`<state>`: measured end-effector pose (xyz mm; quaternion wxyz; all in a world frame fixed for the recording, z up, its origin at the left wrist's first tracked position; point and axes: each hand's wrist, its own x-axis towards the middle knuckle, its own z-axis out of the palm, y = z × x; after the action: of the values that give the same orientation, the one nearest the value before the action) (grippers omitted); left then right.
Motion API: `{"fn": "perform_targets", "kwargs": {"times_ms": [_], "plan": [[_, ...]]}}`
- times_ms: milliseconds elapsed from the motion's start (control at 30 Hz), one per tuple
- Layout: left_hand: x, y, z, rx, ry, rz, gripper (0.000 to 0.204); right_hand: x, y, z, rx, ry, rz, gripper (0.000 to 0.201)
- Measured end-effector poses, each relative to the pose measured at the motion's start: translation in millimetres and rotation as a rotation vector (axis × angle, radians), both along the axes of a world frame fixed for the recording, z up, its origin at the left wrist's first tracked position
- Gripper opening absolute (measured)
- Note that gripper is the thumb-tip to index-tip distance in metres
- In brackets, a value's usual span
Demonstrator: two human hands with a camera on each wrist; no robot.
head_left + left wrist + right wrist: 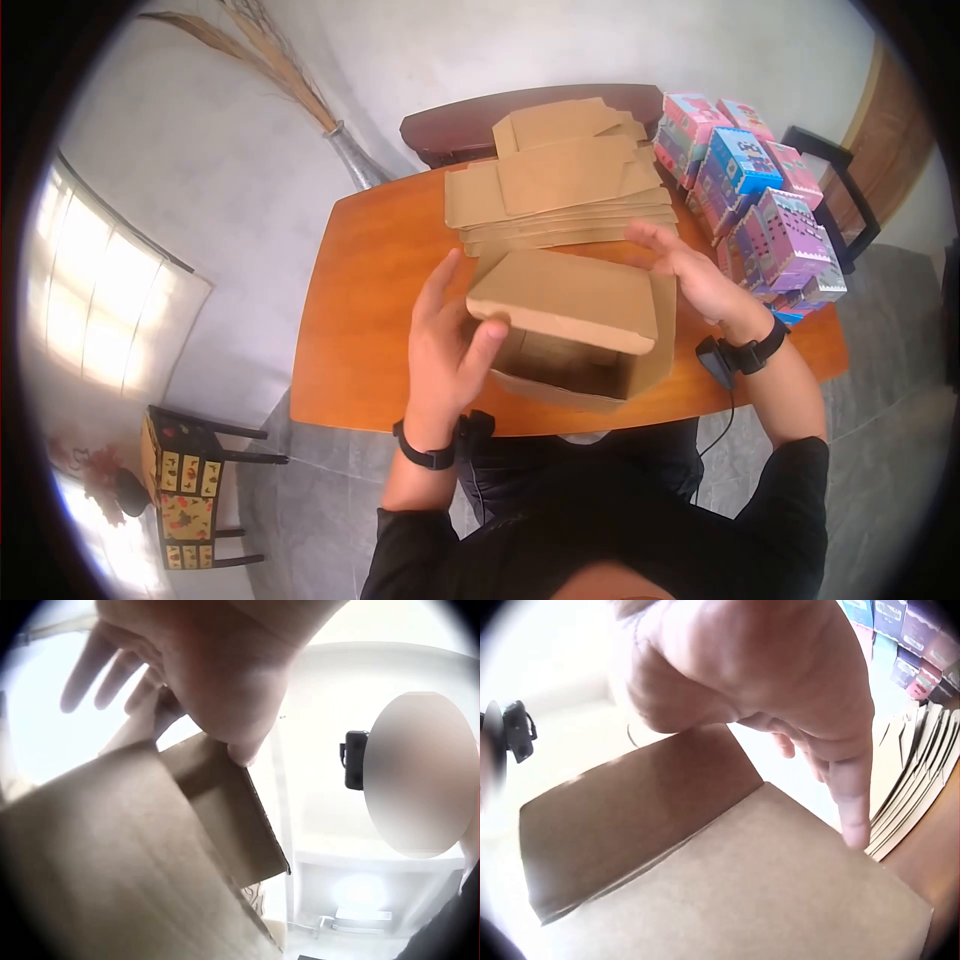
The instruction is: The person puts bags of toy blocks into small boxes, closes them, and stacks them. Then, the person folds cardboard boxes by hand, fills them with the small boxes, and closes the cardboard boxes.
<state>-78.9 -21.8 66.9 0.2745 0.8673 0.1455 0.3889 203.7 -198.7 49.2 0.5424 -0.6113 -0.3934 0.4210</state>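
Note:
A brown cardboard box (565, 300) stands near the table's front edge, its lid partly raised and a dark gap showing below the lid's front flap. The left hand (440, 345) is at the box's left side, thumb tip touching the lid's front left corner, fingers extended. In the left wrist view the left thumb lies at the edge of a cardboard flap (225, 817). The right hand (695, 280) is beside the box's back right corner with extended fingers. From the right wrist view, the right hand (780, 697) hangs over the cardboard (742, 877), fingers pointing down along its edge.
Flat cardboard pieces (570, 190) are stacked at the back of the wooden table (370, 300). Colourful small boxes (745, 160) are piled at the right. A chair stands behind the table, and a vase with dried stems (350, 155) is at the back left.

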Motion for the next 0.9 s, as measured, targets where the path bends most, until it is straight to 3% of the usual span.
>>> {"fn": "perform_targets", "kwargs": {"times_ms": [67,133,200,267,300,367,400,467,567,600,667,700,767,900], "plan": [[4.3,7.7,8.4,0.017,0.027,-0.036,0.059,4.6,-4.9,-2.1,-0.037,0.027,0.131,0.071],[9.0,9.0,24.4,-0.396,0.085,-0.37,0.07,0.4,-6.1,3.8,-0.018,0.054,0.146,0.072],[9.7,24.2,45.1,-0.394,0.223,-0.406,0.069,0.6,-3.1,-0.6,0.003,0.085,0.169,0.073],[15.9,33.9,54.9,-0.387,0.361,-0.443,0.069,5.3,6.9,-13.6,0.066,-0.077,0.137,0.068],[22.0,34.3,56.6,-0.407,0.368,-0.348,0.069,5.8,6.8,-16.2,0.07,-0.078,0.139,0.068],[30.3,31.3,49.6,-0.365,0.325,-0.157,0.069,-7.2,7.2,-4.6,0.103,-0.321,-0.004,0.069],[31.6,34.7,37.5,-0.361,0.323,-0.154,0.069,-11.2,5.1,0.0,0.108,-0.323,-0.003,0.069],[31.6,39.2,10.9,-0.082,0.41,-0.047,0.071,-21.8,-3.2,5.3,-0.001,-1.077,-0.238,0.079],[27.7,28.2,-12.5,-0.15,0.409,-0.107,0.068,-48.4,-11.0,6.2,-0.03,-1.156,-0.094,0.087],[25.4,25.5,-18.0,-0.147,0.409,-0.112,0.068,-56.0,-11.0,3.0,-0.032,-1.157,-0.1,0.087],[21.6,19.1,-29.1,-0.71,0.329,-0.195,0.067,-66.3,-11.0,-6.1,0.007,-0.757,0.022,0.09],[22.0,21.0,-39.5,-0.708,0.333,-0.21,0.067,-61.1,-7.8,-7.7,0.036,-0.634,0.062,0.087],[27.1,25.3,-57.0,-0.284,0.211,-0.164,0.073,-40.4,3.4,-21.9,0.103,-0.601,0.097,0.085],[47.7,19.2,-59.5,-0.231,0.112,-0.21,0.071,-25.4,8.5,-14.6,0.173,-0.48,0.106,0.083]]}}
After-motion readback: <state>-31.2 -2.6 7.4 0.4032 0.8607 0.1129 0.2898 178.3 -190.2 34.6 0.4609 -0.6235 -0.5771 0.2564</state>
